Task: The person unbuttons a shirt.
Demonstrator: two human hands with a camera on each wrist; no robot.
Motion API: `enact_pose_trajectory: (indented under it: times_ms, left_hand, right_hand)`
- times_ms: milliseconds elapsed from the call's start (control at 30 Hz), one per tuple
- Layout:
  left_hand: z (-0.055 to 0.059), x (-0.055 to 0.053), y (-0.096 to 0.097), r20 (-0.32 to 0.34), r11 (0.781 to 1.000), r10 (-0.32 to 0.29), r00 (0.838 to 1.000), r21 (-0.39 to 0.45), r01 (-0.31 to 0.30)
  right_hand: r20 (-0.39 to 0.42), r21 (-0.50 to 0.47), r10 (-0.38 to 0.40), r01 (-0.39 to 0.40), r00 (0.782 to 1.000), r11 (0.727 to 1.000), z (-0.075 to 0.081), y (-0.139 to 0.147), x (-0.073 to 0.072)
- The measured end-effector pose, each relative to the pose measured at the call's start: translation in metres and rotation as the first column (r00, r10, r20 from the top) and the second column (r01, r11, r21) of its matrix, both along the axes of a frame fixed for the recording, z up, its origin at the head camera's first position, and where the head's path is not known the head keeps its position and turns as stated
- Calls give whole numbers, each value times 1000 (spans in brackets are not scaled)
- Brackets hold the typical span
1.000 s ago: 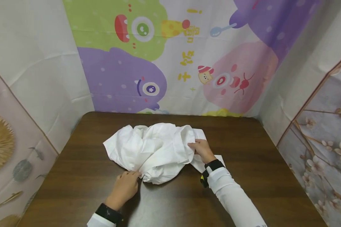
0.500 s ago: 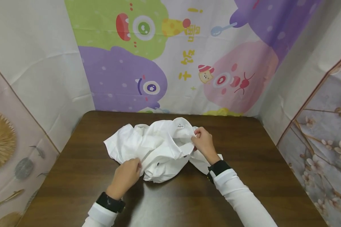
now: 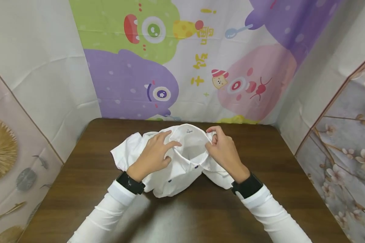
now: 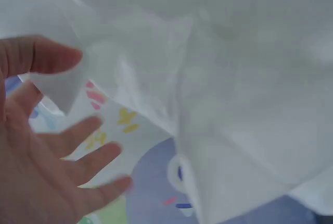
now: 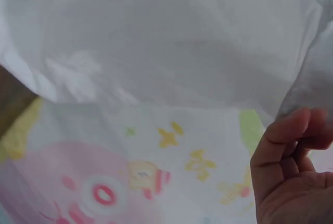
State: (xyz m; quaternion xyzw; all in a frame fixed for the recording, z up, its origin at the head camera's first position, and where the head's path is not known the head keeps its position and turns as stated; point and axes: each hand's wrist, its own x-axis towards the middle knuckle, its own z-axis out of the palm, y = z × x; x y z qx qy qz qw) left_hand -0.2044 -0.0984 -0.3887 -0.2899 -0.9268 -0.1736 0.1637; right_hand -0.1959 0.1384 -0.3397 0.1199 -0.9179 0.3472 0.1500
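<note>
A crumpled white shirt [image 3: 176, 168] with dark buttons lies on the brown table, its neck opening facing up and a small printed label inside. My right hand [image 3: 226, 150] pinches the right side of the neckline between curled fingers and thumb. At the left side of that opening is my left hand [image 3: 153, 152], its fingers spread and its thumb apart from them. In the left wrist view the left hand [image 4: 57, 140] shows spread fingers beside the hanging white cloth [image 4: 234, 88]. The right wrist view shows the right hand [image 5: 296, 166] with curled fingers at the cloth's edge.
The wooden table [image 3: 261, 202] reaches back to a cartoon-printed curtain [image 3: 194, 101]. Pale walls flank it, with a flower-patterned panel [image 3: 346, 152] on the right and a decorated panel [image 3: 24, 152] on the left.
The right hand has lifted the shirt's neckline, and the neck opening has come into view. My left hand has let go of the shirt's near-left part and moved up to the collar.
</note>
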Motion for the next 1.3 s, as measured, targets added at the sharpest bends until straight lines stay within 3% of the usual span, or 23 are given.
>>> enact_pose_trajectory:
  times_ms: [167,267,333,400,467,533,600,633,733,800,867,933,1000,1067,1200,1300]
  left_hand:
    - [15,-6,-5,92,994,7,996,-113,3]
    - [22,-9,-13,163,993,-74,984,-82,89]
    - [26,-11,-20,226,987,-155,962,-1,160]
    - [30,-13,-27,295,968,-244,924,130,215]
    - [34,-13,-33,350,931,-330,877,274,241]
    - [39,-13,-37,382,878,-411,828,409,248]
    - [44,-11,-39,380,823,-479,791,508,254]
    - [46,-10,-40,372,797,-507,777,546,259]
    - [52,-7,-41,332,735,-562,758,621,272]
    - [56,-6,-41,310,693,-597,740,664,281]
    - [58,-6,-40,296,654,-632,716,700,287]
    - [59,-6,-39,285,624,-664,691,720,303]
    - [60,-6,-38,277,618,-677,682,717,322]
    - [61,-6,-36,268,629,-673,689,698,343]
    - [63,-4,-34,283,690,-618,733,641,335]
    - [62,-2,-30,344,732,-576,742,621,280]
  right_hand:
    - [-15,101,9,-8,1000,995,17,2,12]
    - [2,157,4,-4,1000,988,24,6,16]
    - [30,185,13,-19,999,982,28,10,17]
    - [67,178,39,-50,997,983,31,15,16]
    - [94,151,76,-90,993,984,32,21,14]
    - [103,113,132,-143,986,983,30,26,10]
    - [104,66,207,-215,973,975,28,29,7]
    - [110,37,246,-251,963,967,26,31,5]
    - [162,-83,356,-347,920,934,20,33,1]
    - [206,-157,391,-364,897,918,16,32,-1]
    - [226,-206,394,-351,891,913,13,31,-2]
    - [206,-201,368,-329,907,923,11,28,-3]
    - [165,-163,330,-304,929,939,11,26,-3]
    - [111,-120,300,-287,947,950,13,25,-2]
    - [31,-54,291,-289,956,956,17,25,-1]
    - [-33,-45,297,-299,954,953,19,25,-1]
